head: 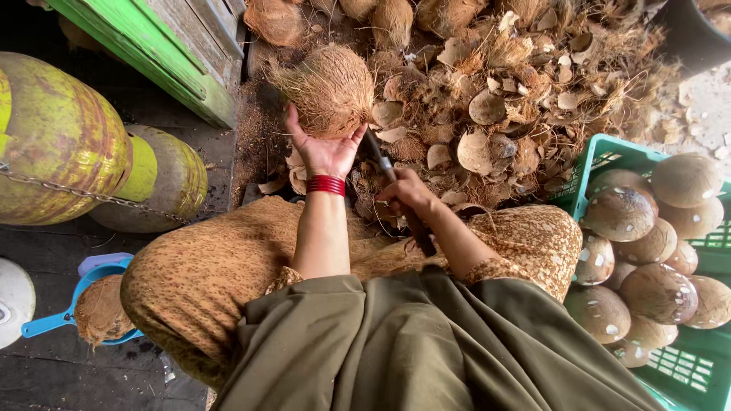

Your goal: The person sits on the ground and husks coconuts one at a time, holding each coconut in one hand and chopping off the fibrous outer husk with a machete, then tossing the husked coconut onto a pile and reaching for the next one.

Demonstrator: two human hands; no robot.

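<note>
The fingers of the left hand point(324, 148) are spread and cupped under a husky brown coconut point(331, 90), which is held up from below, at twelve o'clock from the wrist with its red bangles point(326, 185). The right hand point(407, 192) is closed around the dark handle of a knife point(384, 171), whose blade is pointed toward eleven o'clock, up to the underside of the coconut.

The coconut is judged to be fairly heavy and rigid, with a hard shell under a coarse, dry fibre coat; a slip is unlikely on that rough surface, though loose strands may be shed. A hold from beneath, with the palm as a cradle and the fingers around the lower curve, looks the soundest.

At one to two o'clock a heap of husk and shell pieces point(502, 99) is spread over the ground. At three o'clock a green plastic crate point(685, 365) is filled with peeled coconuts point(620, 213). At nine o'clock two yellow-green gas cylinders point(61, 137) are seen behind a chain, and at eight o'clock a blue scoop point(46, 323) with fibre rests on dark planks.
</note>
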